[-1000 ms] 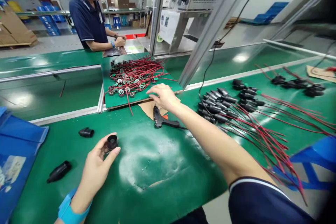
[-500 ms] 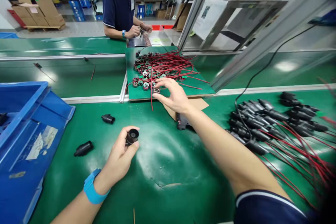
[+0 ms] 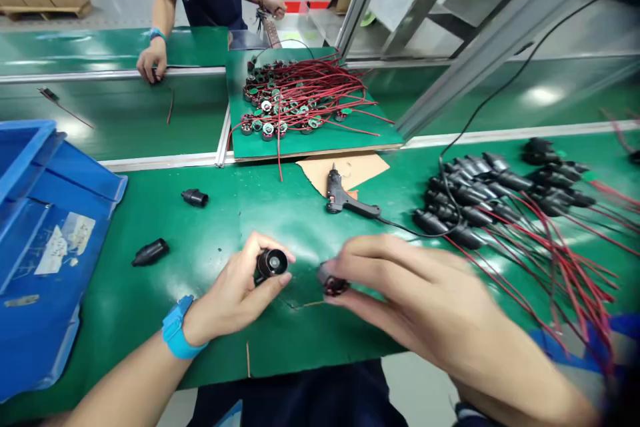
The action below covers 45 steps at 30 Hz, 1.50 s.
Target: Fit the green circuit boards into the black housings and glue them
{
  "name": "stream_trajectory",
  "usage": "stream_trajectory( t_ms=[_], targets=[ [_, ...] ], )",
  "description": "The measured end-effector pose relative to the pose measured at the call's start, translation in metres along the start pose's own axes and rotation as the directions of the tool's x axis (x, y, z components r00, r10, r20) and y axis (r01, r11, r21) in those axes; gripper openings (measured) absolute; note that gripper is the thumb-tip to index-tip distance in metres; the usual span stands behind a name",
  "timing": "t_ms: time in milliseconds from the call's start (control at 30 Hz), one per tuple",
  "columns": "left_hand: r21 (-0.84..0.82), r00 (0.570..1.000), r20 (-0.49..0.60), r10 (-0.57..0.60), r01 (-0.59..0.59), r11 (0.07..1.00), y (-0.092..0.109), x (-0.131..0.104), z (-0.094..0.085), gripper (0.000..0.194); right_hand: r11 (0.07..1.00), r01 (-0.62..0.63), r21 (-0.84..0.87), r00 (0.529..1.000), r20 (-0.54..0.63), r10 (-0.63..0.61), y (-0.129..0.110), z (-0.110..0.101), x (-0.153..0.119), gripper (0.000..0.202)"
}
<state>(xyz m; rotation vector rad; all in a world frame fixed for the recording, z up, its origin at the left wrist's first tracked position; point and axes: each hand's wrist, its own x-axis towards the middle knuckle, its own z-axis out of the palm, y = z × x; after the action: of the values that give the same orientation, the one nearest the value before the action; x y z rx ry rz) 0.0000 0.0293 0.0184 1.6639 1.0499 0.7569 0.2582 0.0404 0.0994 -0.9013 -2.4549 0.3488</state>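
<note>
black shell [image 3: 273,263] gripped in my left hand [image 3: 239,297]; small round part [image 3: 333,281] pinched in my right hand [image 3: 425,293].
shell looks light, stiff, slightly slick: hold by outer wall. part is blurred, likely fragile: take by rim. both sit apart above the near bench [image 3: 280,347]; glue gun [image 3: 345,201] beyond, wired heap [image 3: 300,103] farther. since the earlier frame, my right hand has come back from the heap.

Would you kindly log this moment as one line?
left hand: holds hollow black part | right hand: holds small round part | glue gun: lies untouched
</note>
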Motion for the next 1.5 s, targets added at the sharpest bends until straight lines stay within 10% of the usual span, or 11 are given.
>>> stream_trajectory(
  t_ms=[167, 533, 833, 1100, 1500],
  targets=[
    [0.207, 0.991, 0.040, 0.128, -0.133, 0.969, 0.003, -0.003, 0.004, 0.038, 0.923, -0.062, 0.380, 0.998, 0.019, 0.060, 0.020, 0.042, 0.004, 0.026],
    [0.315, 0.970, -0.052, 0.237, -0.210, 0.926, -0.005, 0.005, 0.011, 0.029, 0.856, -0.070, 0.513, 0.997, 0.002, 0.080, 0.028, 0.064, 0.009, 0.025],
    [0.253, 0.989, -0.029, 0.143, -0.131, 0.958, -0.005, 0.005, 0.005, 0.034, 0.868, -0.183, 0.462, 0.981, 0.149, 0.128, 0.038, 0.046, 0.003, 0.045],
    [0.232, 0.989, -0.009, 0.146, -0.140, 0.963, -0.008, 0.007, 0.008, 0.033, 0.913, -0.110, 0.392, 0.991, 0.116, 0.070, 0.048, 0.041, 0.000, 0.019],
    [0.469, 0.981, -0.002, 0.193, -0.170, 0.867, -0.028, 0.018, 0.009, 0.024, 0.593, -0.464, 0.659, 0.883, 0.396, 0.251, 0.051, 0.077, 0.013, 0.024]
  ],
)
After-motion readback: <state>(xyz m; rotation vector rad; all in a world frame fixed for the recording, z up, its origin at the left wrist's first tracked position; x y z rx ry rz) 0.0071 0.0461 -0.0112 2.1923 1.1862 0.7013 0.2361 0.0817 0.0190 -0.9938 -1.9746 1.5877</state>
